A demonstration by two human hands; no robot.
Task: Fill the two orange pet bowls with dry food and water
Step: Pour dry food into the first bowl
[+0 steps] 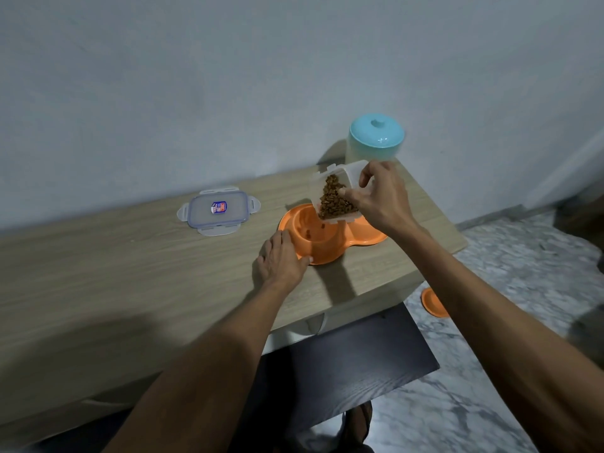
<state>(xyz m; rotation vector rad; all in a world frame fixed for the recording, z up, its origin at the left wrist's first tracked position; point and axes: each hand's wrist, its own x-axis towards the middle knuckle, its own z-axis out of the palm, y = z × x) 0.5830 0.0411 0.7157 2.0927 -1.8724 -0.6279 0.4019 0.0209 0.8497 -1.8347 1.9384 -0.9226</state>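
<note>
An orange double pet bowl point(295, 220) sits on the wooden table near its right end. My right hand point(380, 197) grips a clear plastic food container point(336, 194) full of brown dry food, tipped mouth-down over the left bowl. A few kibble pieces point(315, 231) are in that bowl. My left hand point(281, 259) rests flat on the table, its fingers against the bowl's near-left rim. The right bowl is mostly hidden behind my right hand and the container.
The container's clear lid point(218, 210) lies flat on the table point(130, 276) to the left. A jar with a teal lid point(376, 138) stands against the wall behind the bowls. A dark stool point(343, 364) and an orange dish point(433, 302) are on the marble floor, right.
</note>
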